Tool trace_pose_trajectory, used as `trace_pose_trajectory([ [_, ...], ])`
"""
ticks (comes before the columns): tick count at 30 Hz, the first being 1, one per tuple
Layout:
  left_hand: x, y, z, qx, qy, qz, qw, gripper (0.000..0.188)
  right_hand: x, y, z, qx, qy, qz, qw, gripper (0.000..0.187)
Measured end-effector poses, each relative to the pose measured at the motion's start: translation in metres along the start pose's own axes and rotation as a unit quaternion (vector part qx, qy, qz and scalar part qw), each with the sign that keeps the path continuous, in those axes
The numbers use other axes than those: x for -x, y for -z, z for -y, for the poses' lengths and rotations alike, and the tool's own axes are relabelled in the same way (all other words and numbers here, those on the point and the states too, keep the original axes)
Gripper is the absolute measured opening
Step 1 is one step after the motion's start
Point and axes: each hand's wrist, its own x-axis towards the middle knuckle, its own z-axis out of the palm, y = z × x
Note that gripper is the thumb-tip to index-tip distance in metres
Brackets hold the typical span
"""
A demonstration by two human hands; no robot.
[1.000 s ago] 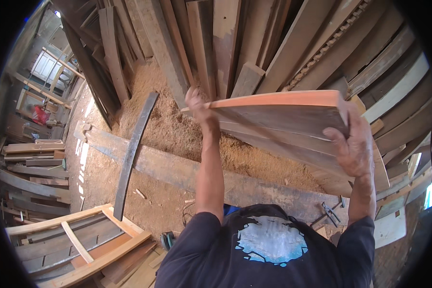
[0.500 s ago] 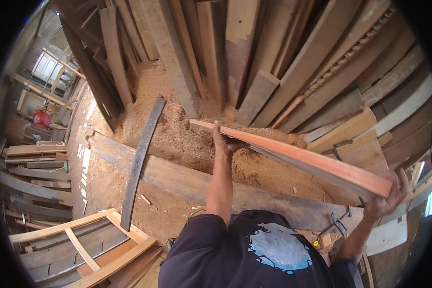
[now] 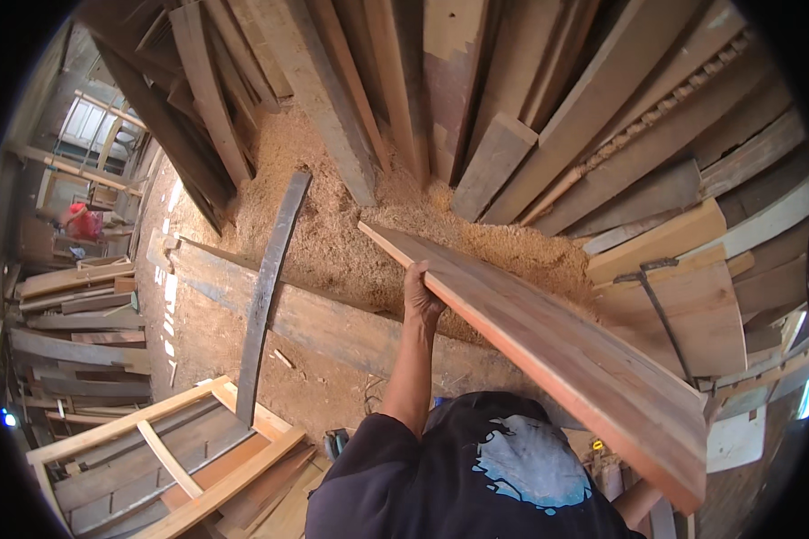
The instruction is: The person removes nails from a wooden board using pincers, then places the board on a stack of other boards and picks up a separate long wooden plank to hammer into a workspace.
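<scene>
A long, thick wooden board [image 3: 548, 332] with a reddish edge is held slantwise in front of my body, its broad face tilted up. My left hand [image 3: 421, 292] is closed around the near edge toward its far left end. At the lower right, my right forearm [image 3: 638, 501] passes behind the board's near end, which hides that hand and its fingers. Under the board lies a long weathered plank [image 3: 333, 337] on the ground. Across that plank rests a narrow dark strip [image 3: 265, 296].
Tall planks [image 3: 395, 90] lean in a row along the far side, with sawdust [image 3: 333, 242] heaped at their feet. A pale wooden frame [image 3: 166, 458] lies at the lower left. Stacked boards [image 3: 81, 350] fill the left side. A clamp-like metal bar [image 3: 661, 310] stands at the right.
The board has rolled from edge-up to show its broad face, and its right end has come down closer to my body. My right hand has gone out of sight behind it.
</scene>
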Motion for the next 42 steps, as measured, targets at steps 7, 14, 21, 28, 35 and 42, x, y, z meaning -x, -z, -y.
trace_pose_trajectory([
  [7, -0.007, 0.048, -0.014, -0.018, -0.015, 0.009, 1.000, 0.060, 0.018, 0.010, -0.120, 0.170, -0.097, 0.229, 0.954, 0.062],
  [14, -0.016, 0.074, -0.027, -0.130, 0.124, 0.016, 0.984, 0.056, -0.021, 0.028, -0.107, 0.272, -0.103, 0.403, 0.868, 0.060],
  [21, 0.004, 0.059, 0.015, -0.139, 0.120, 0.016, 0.983, 0.061, -0.071, 0.019, -0.065, 0.341, -0.079, 0.529, 0.773, 0.058],
  [28, 0.030, 0.085, 0.034, -0.142, 0.106, 0.005, 0.984, 0.064, -0.091, 0.023, -0.080, 0.377, -0.057, 0.555, 0.739, 0.056],
  [35, 0.060, 0.091, 0.062, -0.134, 0.070, -0.048, 0.987, 0.054, -0.074, 0.040, -0.127, 0.414, -0.055, 0.561, 0.715, 0.054],
  [42, 0.081, 0.093, 0.062, -0.132, 0.039, -0.034, 0.990, 0.053, -0.082, 0.020, -0.160, 0.425, -0.006, 0.566, 0.707, 0.051],
])
